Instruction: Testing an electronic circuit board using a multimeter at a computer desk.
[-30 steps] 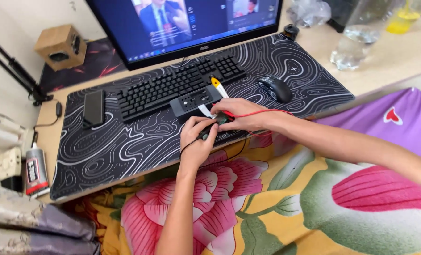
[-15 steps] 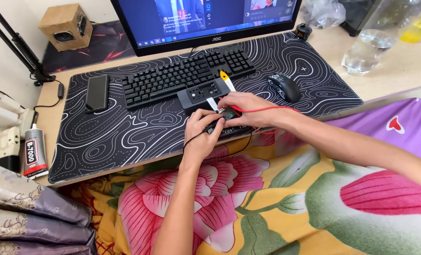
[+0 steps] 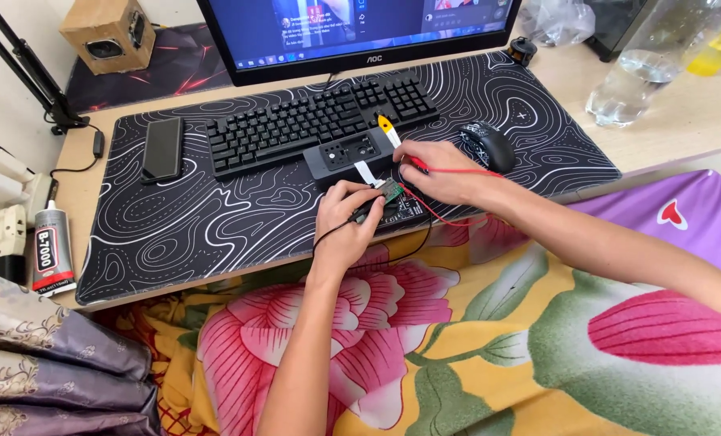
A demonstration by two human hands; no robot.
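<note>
Nearest, spread over the lap: a floral cloth of pink, yellow and green [image 3: 473, 339]. At the front edge of the black desk mat with white wavy lines [image 3: 174, 234], left hand [image 3: 346, 226] curled shut around a black probe with a black lead [image 3: 359, 216], tip on a small green circuit board [image 3: 392, 190]. Just beside, right hand [image 3: 437, 171] pinched closed on a red probe with a red wire [image 3: 441, 171], touching the same board. Behind the hands, a flat dark grey device casing [image 3: 346, 153], a yellow-handled tool [image 3: 388, 129] and a black computer mouse [image 3: 489, 145]. Further back, a black keyboard [image 3: 312, 121], a dark phone [image 3: 163, 148] to its left, then a monitor [image 3: 352, 28].
</note>
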